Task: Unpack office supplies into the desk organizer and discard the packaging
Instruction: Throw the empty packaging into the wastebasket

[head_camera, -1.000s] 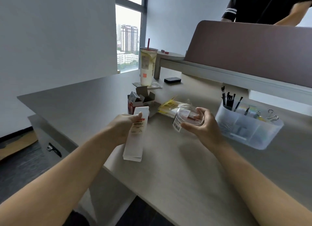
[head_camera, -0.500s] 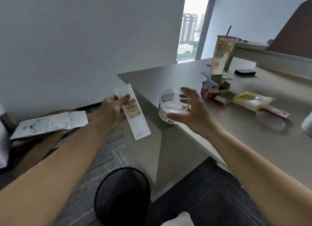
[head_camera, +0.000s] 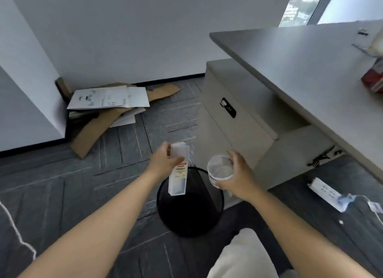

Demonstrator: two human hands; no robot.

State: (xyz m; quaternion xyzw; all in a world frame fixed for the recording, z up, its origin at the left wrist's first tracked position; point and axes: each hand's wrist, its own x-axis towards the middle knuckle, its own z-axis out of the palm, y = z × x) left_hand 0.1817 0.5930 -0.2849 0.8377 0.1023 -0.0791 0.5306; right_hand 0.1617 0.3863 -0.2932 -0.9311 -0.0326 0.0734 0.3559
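Observation:
My left hand (head_camera: 163, 163) holds a long translucent white package sleeve (head_camera: 178, 174) with a small red-topped label, hanging upright over the black mesh waste bin (head_camera: 165, 205) on the floor. My right hand (head_camera: 238, 174) grips a round clear plastic container (head_camera: 220, 171), open side up, above the bin's right rim. The bin stands beside the desk's drawer cabinet (head_camera: 238, 128). The desk organizer is out of view.
The grey desk top (head_camera: 300, 66) fills the upper right, with a red box (head_camera: 373, 80) at its edge. Flattened cardboard and white sheets (head_camera: 107, 103) lie by the wall. A white power strip (head_camera: 327, 192) and cables lie on the floor at right. My knee (head_camera: 244, 255) is below.
My view swung from the desk down to the floor. Both hands carried the sleeve and the clear container away from the desk to above the waste bin.

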